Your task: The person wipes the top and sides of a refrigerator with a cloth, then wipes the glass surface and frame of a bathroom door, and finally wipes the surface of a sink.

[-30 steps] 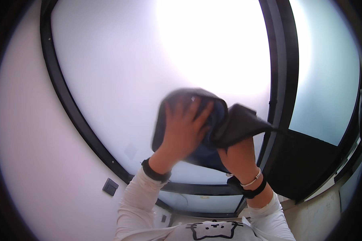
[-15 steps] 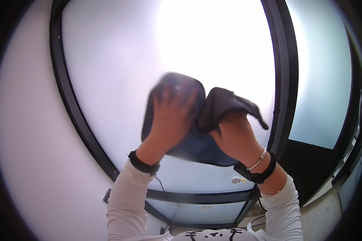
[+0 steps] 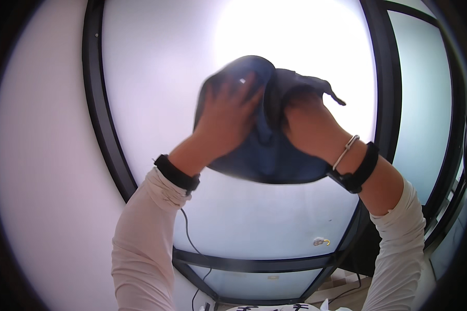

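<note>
A soft dark blue cloth item (image 3: 275, 163) with a rounded outline is held up in front of a frosted panel; its exact kind I cannot make out. My left hand (image 3: 225, 116) lies against its left part, fingers spread and slightly blurred. On the right, my right hand (image 3: 316, 124) has its fingers tucked under a folded blackish part (image 3: 300, 83), gripping the cloth there; the fingertips are hidden. From that fold a narrow dark end (image 3: 336, 96) sticks out to the right. Between the hands the cloth creases downward.
A bright frosted glass panel (image 3: 155, 93) in a black frame (image 3: 386, 78) stands behind the cloth. Low on it sits a small yellow hook (image 3: 324, 242). A thin cable (image 3: 187, 225) hangs at lower left, beside a white wall (image 3: 47, 155).
Both hands and the cloth item have moved up and slightly right, farther from my body. The cloth between the hands is now creased, and the dark fold has shifted upward.
</note>
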### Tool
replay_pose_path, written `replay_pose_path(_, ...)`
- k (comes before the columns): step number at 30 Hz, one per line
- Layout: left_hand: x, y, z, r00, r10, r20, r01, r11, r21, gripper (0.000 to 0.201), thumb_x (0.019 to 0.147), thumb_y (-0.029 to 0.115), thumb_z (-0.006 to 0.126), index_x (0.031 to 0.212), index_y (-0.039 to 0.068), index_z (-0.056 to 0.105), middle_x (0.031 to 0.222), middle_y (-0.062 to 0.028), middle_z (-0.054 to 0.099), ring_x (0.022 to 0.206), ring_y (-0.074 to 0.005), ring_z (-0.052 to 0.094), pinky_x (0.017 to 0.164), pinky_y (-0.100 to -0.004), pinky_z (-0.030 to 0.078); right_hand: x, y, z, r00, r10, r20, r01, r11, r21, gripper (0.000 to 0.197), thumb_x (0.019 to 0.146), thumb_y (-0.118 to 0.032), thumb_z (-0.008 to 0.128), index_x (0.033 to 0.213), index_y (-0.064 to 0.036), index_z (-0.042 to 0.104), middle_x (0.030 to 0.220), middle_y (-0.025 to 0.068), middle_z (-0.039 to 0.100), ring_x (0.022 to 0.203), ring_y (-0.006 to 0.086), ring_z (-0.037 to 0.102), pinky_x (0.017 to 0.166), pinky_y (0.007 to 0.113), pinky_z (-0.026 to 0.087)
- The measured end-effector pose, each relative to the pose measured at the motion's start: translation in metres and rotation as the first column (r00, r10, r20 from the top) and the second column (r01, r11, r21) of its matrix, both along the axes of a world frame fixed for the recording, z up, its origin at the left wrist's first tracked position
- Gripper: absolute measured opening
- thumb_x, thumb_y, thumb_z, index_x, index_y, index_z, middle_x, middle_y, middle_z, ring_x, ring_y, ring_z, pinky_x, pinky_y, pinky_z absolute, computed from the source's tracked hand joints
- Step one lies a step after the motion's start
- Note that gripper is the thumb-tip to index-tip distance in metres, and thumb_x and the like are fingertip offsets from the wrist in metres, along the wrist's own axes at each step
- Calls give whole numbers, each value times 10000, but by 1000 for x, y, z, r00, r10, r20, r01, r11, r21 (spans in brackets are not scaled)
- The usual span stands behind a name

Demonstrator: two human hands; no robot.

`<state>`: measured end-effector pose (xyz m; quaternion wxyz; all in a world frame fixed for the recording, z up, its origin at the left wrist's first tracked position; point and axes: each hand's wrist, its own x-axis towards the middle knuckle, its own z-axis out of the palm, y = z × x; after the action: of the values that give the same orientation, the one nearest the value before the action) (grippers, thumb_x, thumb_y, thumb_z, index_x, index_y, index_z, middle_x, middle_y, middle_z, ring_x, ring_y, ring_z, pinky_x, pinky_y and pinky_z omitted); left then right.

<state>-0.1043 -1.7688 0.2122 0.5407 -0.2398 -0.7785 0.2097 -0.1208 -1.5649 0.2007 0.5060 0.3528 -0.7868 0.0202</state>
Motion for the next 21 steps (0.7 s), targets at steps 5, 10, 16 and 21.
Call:
replay_pose_path(5, 11, -55, -7, 998, -12, 64, 18, 995, -100, 568, 810, 288, 553, 1325, 168, 348, 1400, -108, 263, 1244, -388, 278, 966, -590, 236, 9, 10, -19, 1000, 20, -24, -17, 990, 142, 300, 774, -208, 592, 991, -3, 565, 1022, 149, 569, 1000, 303, 520, 908, 370, 400)
replay_pose_path(10, 16, -98, 41, 991, 131, -42, -123, 980, 155, 567, 846, 257, 513, 1359, 175, 287, 1417, -117, 225, 1260, -405, 237, 982, -575, 229, 9, 8, 26, 980, -15, -196, 32, 996, 80, 363, 789, -249, 588, 1036, 13, 550, 995, 190, 577, 981, 315, 542, 904, 363, 404)
replay_pose_path(16, 1, -55, 15, 998, 3, -71, -2, 1000, 7, 578, 801, 250, 548, 1336, 192, 336, 1415, -122, 226, 1252, -415, 246, 956, -632, 208, 22, -53, 30, 958, -282, -51, 285, 918, 275, 384, 788, -299, 580, 1042, -13, 559, 1081, 166, 552, 1088, 306, 479, 952, 375, 356)
replay_pose_path(21, 17, -120, 5, 990, 139, 35, -137, 989, -47, 591, 785, 285, 576, 1326, 185, 362, 1405, -113, 260, 1233, -396, 282, 983, -559, 214, 14, -20, -6, 973, -221, -68, 230, 905, 358, 351, 849, -312, 492, 1113, -89, 548, 1251, 82, 449, 1192, 222, 377, 1024, 358, 283)
